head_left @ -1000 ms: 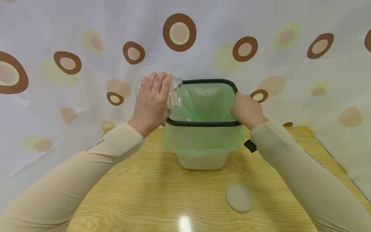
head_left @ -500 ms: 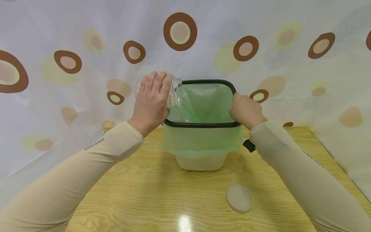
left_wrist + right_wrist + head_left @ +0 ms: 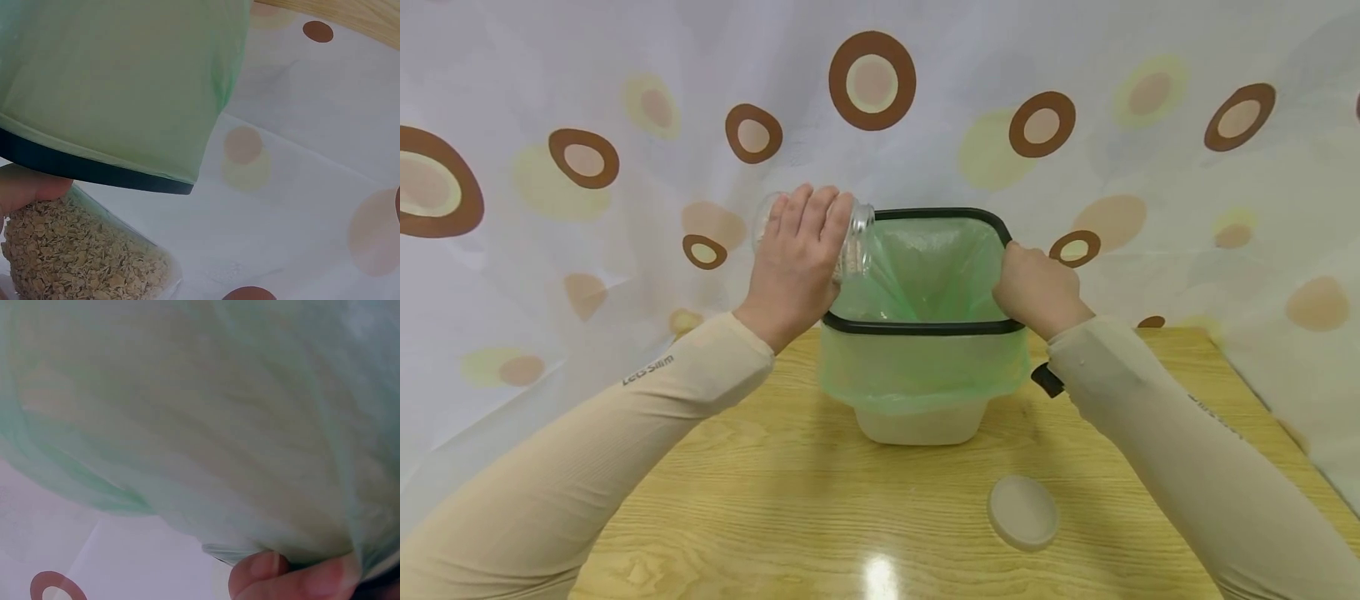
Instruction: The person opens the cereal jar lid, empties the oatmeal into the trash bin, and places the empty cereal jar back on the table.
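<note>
My left hand (image 3: 797, 262) grips a clear jar (image 3: 859, 237) from above. The jar lies tipped on its side, its mouth at the left edge of a trash bin (image 3: 919, 429). Rolled oats (image 3: 81, 256) fill much of the jar in the left wrist view. A green liner bag (image 3: 925, 367) is folded over the bin's outside, under a black rim (image 3: 925, 327). My right hand (image 3: 1037, 287) holds the bin's right side at the rim; in the right wrist view its fingertips (image 3: 319, 578) press the liner. The bin's bottom is hidden inside.
A round beige lid (image 3: 1022, 512) lies on the wooden table (image 3: 760, 517), in front of the bin and to its right. A patterned white sheet (image 3: 940, 50) hangs right behind the table.
The bin's rim has dipped slightly toward me, with the right hand staying on it. The left hand and jar hold nearly the same pose. The head view has shifted a little.
</note>
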A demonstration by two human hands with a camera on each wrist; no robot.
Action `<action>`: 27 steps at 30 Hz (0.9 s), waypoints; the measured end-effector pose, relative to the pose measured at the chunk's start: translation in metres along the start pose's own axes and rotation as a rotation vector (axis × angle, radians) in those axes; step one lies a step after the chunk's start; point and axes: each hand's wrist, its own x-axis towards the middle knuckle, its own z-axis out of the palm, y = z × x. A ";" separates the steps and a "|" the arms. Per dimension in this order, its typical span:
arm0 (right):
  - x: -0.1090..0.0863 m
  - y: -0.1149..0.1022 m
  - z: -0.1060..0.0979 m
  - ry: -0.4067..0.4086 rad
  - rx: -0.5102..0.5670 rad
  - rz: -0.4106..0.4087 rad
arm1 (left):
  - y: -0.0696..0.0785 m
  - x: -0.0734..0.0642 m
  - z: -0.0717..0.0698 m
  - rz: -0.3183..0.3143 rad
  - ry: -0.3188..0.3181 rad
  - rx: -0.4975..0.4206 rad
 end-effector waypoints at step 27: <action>0.001 0.000 0.003 0.016 -0.017 0.017 | 0.000 0.001 -0.001 0.031 -0.011 0.012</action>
